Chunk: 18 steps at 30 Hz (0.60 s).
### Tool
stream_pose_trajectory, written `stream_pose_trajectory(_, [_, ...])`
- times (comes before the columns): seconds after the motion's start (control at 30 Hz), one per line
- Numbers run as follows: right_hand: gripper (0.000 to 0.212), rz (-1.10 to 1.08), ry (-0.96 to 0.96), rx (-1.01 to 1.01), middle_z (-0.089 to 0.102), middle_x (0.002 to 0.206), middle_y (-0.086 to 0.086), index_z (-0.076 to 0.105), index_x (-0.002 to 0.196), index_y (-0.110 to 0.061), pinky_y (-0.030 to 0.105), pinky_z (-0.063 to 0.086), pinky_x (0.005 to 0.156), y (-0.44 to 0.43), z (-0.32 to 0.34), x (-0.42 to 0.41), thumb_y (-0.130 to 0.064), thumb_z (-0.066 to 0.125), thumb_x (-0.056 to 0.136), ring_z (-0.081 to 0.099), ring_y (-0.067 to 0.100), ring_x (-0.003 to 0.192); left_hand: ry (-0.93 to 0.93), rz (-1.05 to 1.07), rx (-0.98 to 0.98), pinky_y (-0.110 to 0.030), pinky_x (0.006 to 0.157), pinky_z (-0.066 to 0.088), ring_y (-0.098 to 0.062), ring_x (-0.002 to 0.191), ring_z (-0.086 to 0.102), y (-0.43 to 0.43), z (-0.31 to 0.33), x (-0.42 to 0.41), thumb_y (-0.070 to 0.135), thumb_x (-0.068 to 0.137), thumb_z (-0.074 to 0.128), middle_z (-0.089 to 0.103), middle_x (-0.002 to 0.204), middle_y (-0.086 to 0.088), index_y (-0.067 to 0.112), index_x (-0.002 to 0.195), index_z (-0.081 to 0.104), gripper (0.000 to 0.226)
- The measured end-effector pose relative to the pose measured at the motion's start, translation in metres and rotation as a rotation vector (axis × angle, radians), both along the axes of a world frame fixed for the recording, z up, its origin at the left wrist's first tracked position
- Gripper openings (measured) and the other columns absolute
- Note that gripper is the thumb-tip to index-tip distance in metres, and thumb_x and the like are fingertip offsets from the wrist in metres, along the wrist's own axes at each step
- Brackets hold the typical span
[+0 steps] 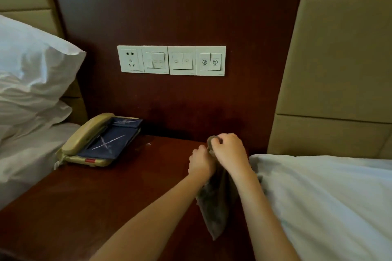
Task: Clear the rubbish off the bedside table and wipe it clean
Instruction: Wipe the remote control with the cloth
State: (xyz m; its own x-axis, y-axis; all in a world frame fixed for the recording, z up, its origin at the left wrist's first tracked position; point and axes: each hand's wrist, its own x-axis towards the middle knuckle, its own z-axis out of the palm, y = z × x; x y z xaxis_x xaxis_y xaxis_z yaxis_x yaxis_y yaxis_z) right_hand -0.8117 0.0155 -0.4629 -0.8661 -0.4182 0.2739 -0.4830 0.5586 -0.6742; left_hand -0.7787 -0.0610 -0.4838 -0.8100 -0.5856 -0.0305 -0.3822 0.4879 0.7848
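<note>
Cloth (214, 207) — grey, top edge pinched in curled fingers (218, 141) of right hand (231, 152) and left hand (201, 163), hands close together. Rest hangs between forearms over desk (127, 186) right rear, beside white bedding (328, 197). Beige telephone (91, 133) at desk left rear — switch panel (171, 60) on wall above.

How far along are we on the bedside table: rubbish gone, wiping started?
Done, by the look: no rubbish shows on the table; only the phone sits there. In hand: the left hand and right hand both grip a grey cloth, hanging over the table's right side. Left: the wipe itself; a pale fleck beside the phone may need it.
</note>
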Motion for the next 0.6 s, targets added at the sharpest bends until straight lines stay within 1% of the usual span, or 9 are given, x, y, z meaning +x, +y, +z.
stream_pose_trajectory(0.03, [0.03, -0.049, -0.029, 0.021, 0.061, 0.098, 0.008, 0.066, 0.092, -0.012, 0.04, 0.05, 0.082, 0.009, -0.005, -0.014, -0.029, 0.043, 0.096, 0.058, 0.024, 0.088, -0.025, 0.01, -0.02, -0.042, 0.099, 0.042, -0.034, 0.121, 0.047, 0.002, -0.004, -0.009, 0.031, 0.094, 0.052, 0.047, 0.132, -0.016, 0.007, 0.13, 0.044, 0.044])
stream_pose_trajectory(0.13, [0.031, -0.106, -0.125, 0.101, 0.065, 0.104, 0.009, 0.067, 0.105, -0.009, 0.036, 0.047, 0.084, 0.029, -0.019, -0.039, -0.029, 0.044, 0.097, 0.058, 0.026, 0.097, -0.085, 0.013, -0.078, -0.042, 0.097, 0.043, -0.031, 0.118, 0.047, 0.008, -0.009, -0.023, 0.043, 0.088, 0.058, 0.049, 0.127, -0.012, 0.011, 0.125, 0.045, 0.051])
stream_pose_trajectory(0.2, [0.03, 0.013, -0.245, 0.118, 0.063, 0.114, 0.006, 0.064, 0.115, -0.014, 0.033, 0.044, 0.087, 0.034, -0.023, -0.042, -0.028, 0.044, 0.098, 0.057, 0.021, 0.105, -0.111, 0.0, -0.096, -0.043, 0.098, 0.043, -0.031, 0.118, 0.046, 0.007, -0.013, -0.03, 0.045, 0.088, 0.057, 0.048, 0.127, -0.011, 0.013, 0.124, 0.045, 0.049])
stream_pose_trajectory(0.23, [0.032, 0.081, -0.293, 0.127, 0.059, 0.124, 0.004, 0.061, 0.122, -0.016, 0.033, 0.042, 0.093, 0.033, -0.024, -0.041, -0.028, 0.042, 0.1, 0.054, 0.019, 0.111, -0.116, -0.003, -0.1, -0.043, 0.099, 0.042, -0.031, 0.12, 0.044, 0.006, -0.015, -0.032, 0.043, 0.089, 0.055, 0.047, 0.129, -0.011, 0.013, 0.126, 0.044, 0.048])
stream_pose_trajectory(0.27, [0.036, 0.126, -0.309, 0.161, 0.052, 0.136, 0.004, 0.055, 0.131, -0.02, 0.035, 0.037, 0.103, 0.032, -0.026, -0.041, -0.029, 0.038, 0.101, 0.048, 0.021, 0.123, -0.123, -0.004, -0.112, -0.042, 0.1, 0.04, -0.031, 0.122, 0.042, 0.005, -0.015, -0.034, 0.041, 0.091, 0.053, 0.045, 0.131, -0.012, 0.013, 0.128, 0.043, 0.047])
stream_pose_trajectory(0.33, [0.043, 0.127, -0.283, 0.286, 0.026, 0.157, -0.001, 0.04, 0.144, -0.03, 0.048, 0.017, 0.117, 0.028, -0.032, -0.041, -0.038, 0.028, 0.103, 0.022, 0.026, 0.144, -0.15, -0.009, -0.128, -0.042, 0.101, 0.036, -0.032, 0.126, 0.039, 0.0, -0.015, -0.037, 0.039, 0.093, 0.051, 0.043, 0.134, -0.012, 0.014, 0.131, 0.04, 0.047])
stream_pose_trajectory(0.37, [0.045, 0.115, -0.269, 0.343, 0.015, 0.16, -0.004, 0.033, 0.146, -0.035, 0.055, 0.008, 0.117, 0.026, -0.035, -0.042, -0.043, 0.023, 0.103, 0.01, 0.027, 0.147, -0.163, -0.015, -0.123, -0.042, 0.102, 0.035, -0.032, 0.128, 0.037, -0.002, -0.014, -0.038, 0.04, 0.092, 0.051, 0.042, 0.135, -0.012, 0.014, 0.132, 0.039, 0.05])
stream_pose_trajectory(0.43, [0.048, 0.108, -0.267, 0.439, 0.004, 0.162, -0.006, 0.026, 0.148, -0.04, 0.061, -0.001, 0.115, 0.029, -0.038, -0.042, -0.049, 0.018, 0.102, -0.002, 0.027, 0.148, -0.18, -0.046, -0.097, -0.041, 0.103, 0.035, -0.032, 0.129, 0.037, -0.009, -0.014, -0.035, 0.044, 0.089, 0.054, 0.041, 0.136, -0.012, 0.013, 0.135, 0.037, 0.058])
stream_pose_trajectory(0.6, [0.054, 0.132, -0.257, 0.662, 0.0, 0.162, -0.001, 0.016, 0.152, -0.033, 0.056, 0.006, 0.118, 0.039, -0.042, -0.043, -0.039, 0.034, 0.102, -0.005, 0.031, 0.148, -0.156, -0.162, -0.056, -0.039, 0.1, 0.044, -0.025, 0.124, 0.046, -0.025, -0.025, -0.024, 0.035, 0.081, 0.069, 0.046, 0.135, -0.008, 0.014, 0.137, 0.035, 0.068])
